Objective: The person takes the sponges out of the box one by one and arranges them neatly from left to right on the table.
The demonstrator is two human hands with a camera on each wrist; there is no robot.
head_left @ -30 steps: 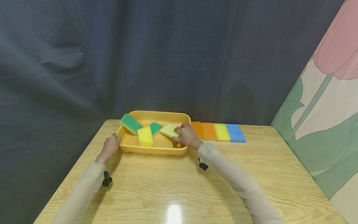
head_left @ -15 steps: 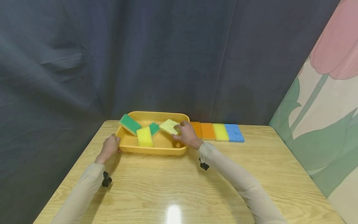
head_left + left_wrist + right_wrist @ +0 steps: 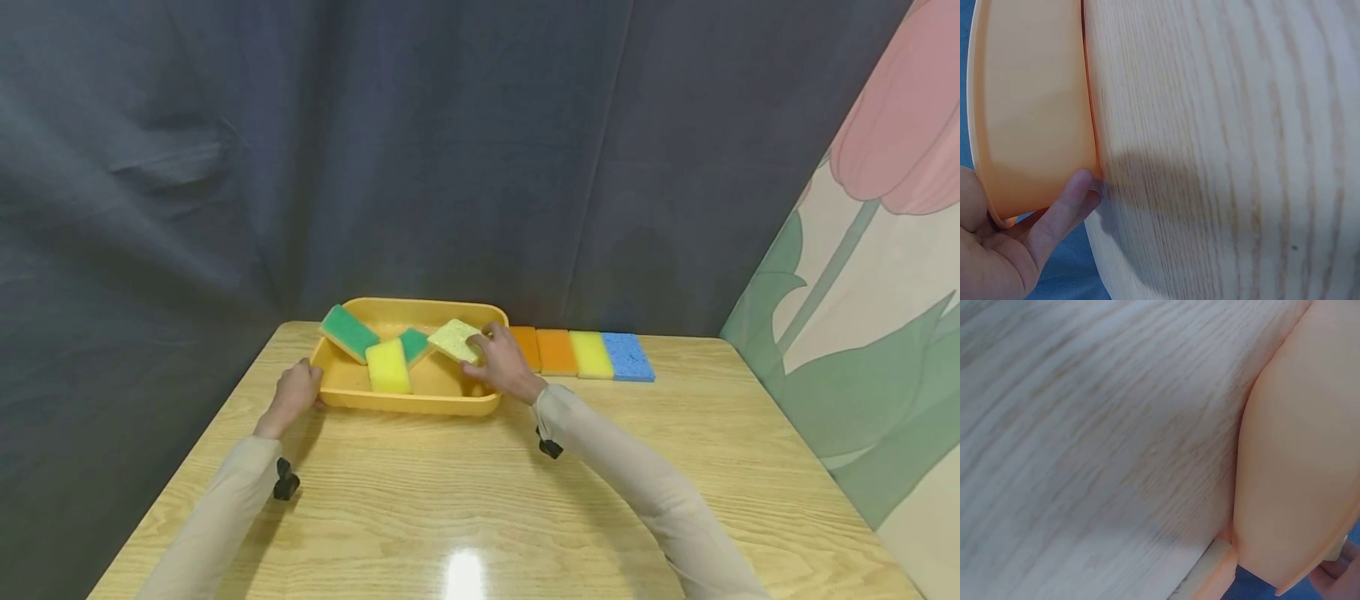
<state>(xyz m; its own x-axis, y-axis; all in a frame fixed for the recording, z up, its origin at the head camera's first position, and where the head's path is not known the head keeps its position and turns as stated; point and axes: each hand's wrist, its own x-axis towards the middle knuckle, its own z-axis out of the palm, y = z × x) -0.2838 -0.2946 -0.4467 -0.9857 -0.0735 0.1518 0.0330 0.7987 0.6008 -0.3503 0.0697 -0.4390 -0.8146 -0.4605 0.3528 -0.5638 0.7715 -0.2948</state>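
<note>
First, left hand (image 3: 297, 385): thumb and fingers grip the left end of the tray; well apart from the pale sponge.
Tray (image 3: 408, 403): on the table (image 3: 405, 492), long axis running left to right between the hands.
Green sponge (image 3: 350, 333): tilted over the tray's left rim, sloping down to the right.
Yellow sponge (image 3: 388, 367): inside, near the front wall, partly hiding the second green sponge (image 3: 414, 342).
Pale sponge (image 3: 452, 337): in the tray's right half, lying to the left of the right hand's fingertips; its right part is covered, so I cannot tell which way its long axis runs.
Right hand (image 3: 498, 360): the nearer one, pinching the pale sponge by its right part, reaching in over the tray's right end.
Sponge row (image 3: 557, 352): just beside the tray's right end, two orange, one yellow, one blue, side by side.
Brands, labels: no writing is legible on tray or sponges; the wall (image 3: 862, 392) at far right bears a painted flower, no lettering.
</note>
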